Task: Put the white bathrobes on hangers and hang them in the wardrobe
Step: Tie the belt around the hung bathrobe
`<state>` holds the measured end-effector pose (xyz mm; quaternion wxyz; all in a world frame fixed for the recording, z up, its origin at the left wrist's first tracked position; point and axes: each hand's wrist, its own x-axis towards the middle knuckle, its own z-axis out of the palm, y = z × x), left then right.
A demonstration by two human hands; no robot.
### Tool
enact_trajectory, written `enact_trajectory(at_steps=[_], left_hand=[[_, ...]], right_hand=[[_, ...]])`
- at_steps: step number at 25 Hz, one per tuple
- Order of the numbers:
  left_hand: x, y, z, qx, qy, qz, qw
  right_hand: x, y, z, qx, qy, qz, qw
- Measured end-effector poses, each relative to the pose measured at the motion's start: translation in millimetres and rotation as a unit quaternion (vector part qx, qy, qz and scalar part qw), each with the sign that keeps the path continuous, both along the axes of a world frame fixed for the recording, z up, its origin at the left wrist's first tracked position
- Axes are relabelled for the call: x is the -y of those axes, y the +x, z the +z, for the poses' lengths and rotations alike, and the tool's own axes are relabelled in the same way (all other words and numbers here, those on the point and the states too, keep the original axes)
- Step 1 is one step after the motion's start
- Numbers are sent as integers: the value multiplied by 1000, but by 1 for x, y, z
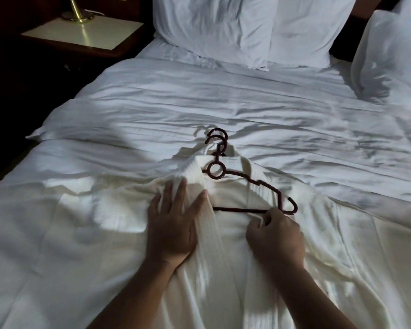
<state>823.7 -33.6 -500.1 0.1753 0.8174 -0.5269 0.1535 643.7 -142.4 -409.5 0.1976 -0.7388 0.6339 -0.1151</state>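
**Bathrobe spread on the bed, hanger partly under its collar**

The bathrobe (223, 262) is white and lies flat on the near part of the bed (247, 103). Its collar points to the far side and its lower part runs toward the near edge of the view.

A dark red hanger (247, 178) lies on the robe at the collar. The hanger's left shoulder is hidden under the robe's left collar. Its right shoulder and lower bar lie bare on top of the cloth. Two hooks (226, 137) show just beyond the collar, one close behind the other. It cannot be told whether the second hook belongs to another hanger.

The left hand (173, 224) lies palm down on the robe's left collar. Its fingers are straight and spread and press on the cloth without gripping anything.

The right hand (275, 238) has its fingers curled and pinches the right end of the hanger's lower bar. A small fold of the robe is bunched at its fingertips.

Both forearms come in from the near edge and rest over the robe.

Two white pillows (211, 27) stand at the far end of the bed, and a third (389, 67) lies at the far right. At the far left a nightstand (86, 34) holds the brass foot of a lamp (77, 14).
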Motion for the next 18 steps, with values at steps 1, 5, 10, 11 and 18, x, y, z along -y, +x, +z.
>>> enact_trajectory(at_steps=[1, 5, 10, 11, 18], left_hand=[[0, -1, 0, 10, 2, -3, 1000], [3, -1, 2, 17, -12, -18, 1000], [5, -2, 2, 18, -37, -32, 999], [5, -1, 1, 14, -47, -29, 998], [5, 0, -3, 10, -90, -33, 995]], right_hand=[[3, -2, 0, 26, 15, -17, 999], [9, -14, 1, 120, 44, -63, 990], [13, -32, -2, 237, 93, -150, 955], [13, -35, -3, 263, 107, -168, 944], [28, -62, 12, 479, 207, -301, 798]])
